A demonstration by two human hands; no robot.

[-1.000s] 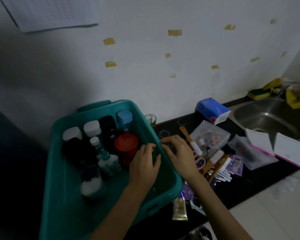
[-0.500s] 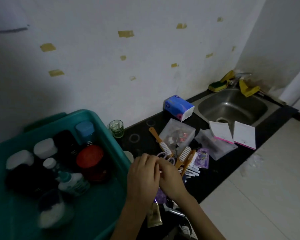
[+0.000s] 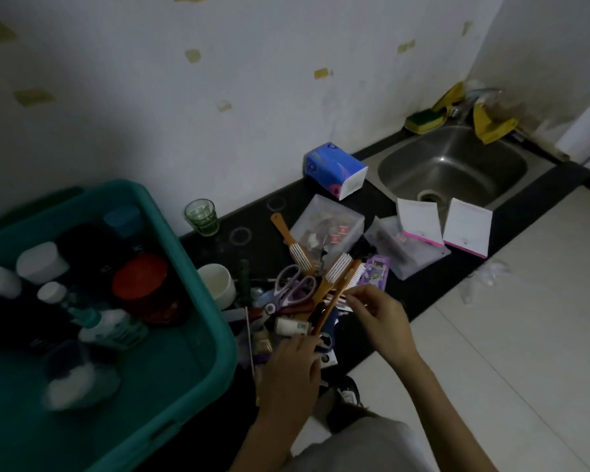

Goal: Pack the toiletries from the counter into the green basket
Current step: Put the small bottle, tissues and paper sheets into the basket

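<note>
Green basket (image 3: 191, 400) sits at the left end of the black counter (image 3: 252, 216), back rim near the wall. In it: red-lidded jar (image 3: 140, 279), white-capped tubs, and a white bottle with a teal cap (image 3: 111, 330) lying on its side, all bunched in the back-left half. The basket's near-right floor is bare teal. Rest of the toiletries are in a pile (image 3: 297, 301) just beside the basket's right wall: scissors (image 3: 292, 284), orange-handled brushes (image 3: 336, 277), small tubes. A white cup (image 3: 218, 281) sits right against that wall. Left hand (image 3: 292, 373) is palm-down at the pile's near edge, fingers fairly straight, tips on the small items. Right hand (image 3: 380, 318) is at the pile's right edge by the counter's front lip, fingers curled at some thin white sticks; too blurred to tell whether it grips one. Bare counter strip runs along the wall between the green glass (image 3: 201, 218) and the blue tissue box (image 3: 334, 168). Clear pouches (image 3: 327, 226) and two white packets (image 3: 419, 219) fill the stretch up to the sink (image 3: 457, 158).
</note>
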